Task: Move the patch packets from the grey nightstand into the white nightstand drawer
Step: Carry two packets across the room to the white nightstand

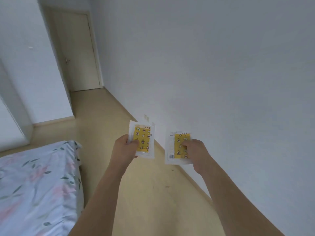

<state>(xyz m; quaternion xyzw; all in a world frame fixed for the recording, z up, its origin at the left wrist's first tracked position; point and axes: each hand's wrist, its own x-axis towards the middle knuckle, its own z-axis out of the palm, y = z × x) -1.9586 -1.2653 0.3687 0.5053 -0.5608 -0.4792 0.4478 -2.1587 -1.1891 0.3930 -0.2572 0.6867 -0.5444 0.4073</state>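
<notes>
My left hand [125, 148] pinches a patch packet [144, 139], white with a yellow patterned panel, held upright in front of me; more packet edges show behind it, so it may be a small stack. My right hand [196, 151] pinches a second patch packet [177, 147] of the same kind, thumb on its yellow face. Both packets hang in the air over the floor beside the wall. Neither nightstand is in view.
A bed [37, 184] with a floral sheet fills the lower left. A strip of light wooden floor [144, 193] runs between bed and the white wall [221, 82] on the right. A closed door [76, 53] stands at the far end.
</notes>
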